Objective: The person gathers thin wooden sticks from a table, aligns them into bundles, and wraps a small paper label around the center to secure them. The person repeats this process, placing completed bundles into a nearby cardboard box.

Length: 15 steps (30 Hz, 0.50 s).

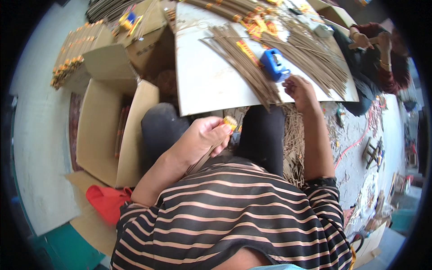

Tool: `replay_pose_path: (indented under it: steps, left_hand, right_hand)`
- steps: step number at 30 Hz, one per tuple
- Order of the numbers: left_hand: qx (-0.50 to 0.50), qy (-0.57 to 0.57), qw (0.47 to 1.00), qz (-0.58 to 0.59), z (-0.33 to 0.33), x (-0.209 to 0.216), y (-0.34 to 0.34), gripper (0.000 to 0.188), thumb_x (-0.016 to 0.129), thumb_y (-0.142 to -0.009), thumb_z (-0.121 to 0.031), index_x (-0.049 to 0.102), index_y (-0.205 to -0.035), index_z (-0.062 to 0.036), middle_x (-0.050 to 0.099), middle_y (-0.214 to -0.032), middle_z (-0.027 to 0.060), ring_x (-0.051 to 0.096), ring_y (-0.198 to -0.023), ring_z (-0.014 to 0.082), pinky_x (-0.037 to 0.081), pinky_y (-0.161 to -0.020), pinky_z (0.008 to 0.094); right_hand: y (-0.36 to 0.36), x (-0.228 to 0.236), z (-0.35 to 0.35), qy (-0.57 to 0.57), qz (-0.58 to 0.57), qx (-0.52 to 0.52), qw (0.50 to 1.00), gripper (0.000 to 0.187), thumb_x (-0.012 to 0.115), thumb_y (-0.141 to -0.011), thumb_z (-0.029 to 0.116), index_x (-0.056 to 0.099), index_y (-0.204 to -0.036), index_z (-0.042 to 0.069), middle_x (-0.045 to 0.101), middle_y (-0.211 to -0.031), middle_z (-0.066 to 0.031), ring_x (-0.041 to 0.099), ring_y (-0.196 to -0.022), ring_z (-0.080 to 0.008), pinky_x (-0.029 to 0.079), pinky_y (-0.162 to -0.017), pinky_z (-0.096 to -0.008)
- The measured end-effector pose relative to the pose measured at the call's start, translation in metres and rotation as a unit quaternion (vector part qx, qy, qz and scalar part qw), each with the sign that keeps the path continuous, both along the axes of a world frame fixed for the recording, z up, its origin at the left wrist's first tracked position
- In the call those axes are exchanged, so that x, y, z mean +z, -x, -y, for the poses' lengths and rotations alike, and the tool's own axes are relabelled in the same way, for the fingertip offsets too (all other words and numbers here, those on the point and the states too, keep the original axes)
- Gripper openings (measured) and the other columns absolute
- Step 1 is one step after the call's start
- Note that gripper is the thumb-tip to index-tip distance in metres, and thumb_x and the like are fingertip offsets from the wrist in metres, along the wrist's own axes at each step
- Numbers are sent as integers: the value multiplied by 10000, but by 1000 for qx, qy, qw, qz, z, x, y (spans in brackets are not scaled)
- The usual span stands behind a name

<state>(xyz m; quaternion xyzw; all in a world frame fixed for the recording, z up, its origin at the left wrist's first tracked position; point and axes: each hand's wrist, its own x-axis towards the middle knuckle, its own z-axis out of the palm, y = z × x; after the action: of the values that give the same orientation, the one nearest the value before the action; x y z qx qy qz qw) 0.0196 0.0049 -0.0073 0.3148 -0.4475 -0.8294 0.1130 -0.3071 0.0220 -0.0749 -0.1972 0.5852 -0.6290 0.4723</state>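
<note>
– Nearest the camera is your black shirt with pale pink stripes [225, 198]. What does your left hand [198, 137] do just beyond it?

– You close it around a bundle of thin brown sticks [230, 123], thumb pressed against the yellow-wrapped upper end. You hold that bundle slanted above your lap, its lower part running back toward your shirt.

– And your right hand [302, 93]?

– You have its fingers bent inward, close beside a blue plastic tape dispenser [272, 65]. Whether they touch it, or pinch anything, cannot be told.

– What lies around the dispenser?

– You have it on a white tabletop [198, 81], between a left spread of loose brown sticks [236, 58] and a right spread of similar sticks [315, 63].

– Further out?

– To your left stands an open brown cardboard box [101, 130], with a bright red cloth [108, 202] near its lower edge. Across to your upper right sits a co-worker in dark red sleeves [396, 74], both hands on something narrow and brown.
</note>
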Motion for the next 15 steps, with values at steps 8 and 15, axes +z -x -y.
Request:
replay_pose_path:
  steps: [8, 15]
  left_hand:
    - [44, 42, 998, 9, -1, 0, -9, 219, 613, -870, -214, 558, -926, -9, 534, -676, -4, 471, -522, 32, 371, -448, 165]
    - [37, 171, 980, 91, -3, 8, -9, 265, 623, -856, -172, 553, -990, 47, 568, -747, 34, 514, -603, 90, 443, -549, 218]
  right_hand:
    - [-124, 75, -57, 89, -49, 250, 963, 149, 586, -875, 166, 558, -821, 30, 575, -722, -41, 539, -680, -109, 428, -649, -236]
    - [-163, 90, -60, 58, -155, 316, 934, 131, 607, -880, 134, 592, -877, 4, 553, -758, 29, 468, -678, -33, 404, -591, -178]
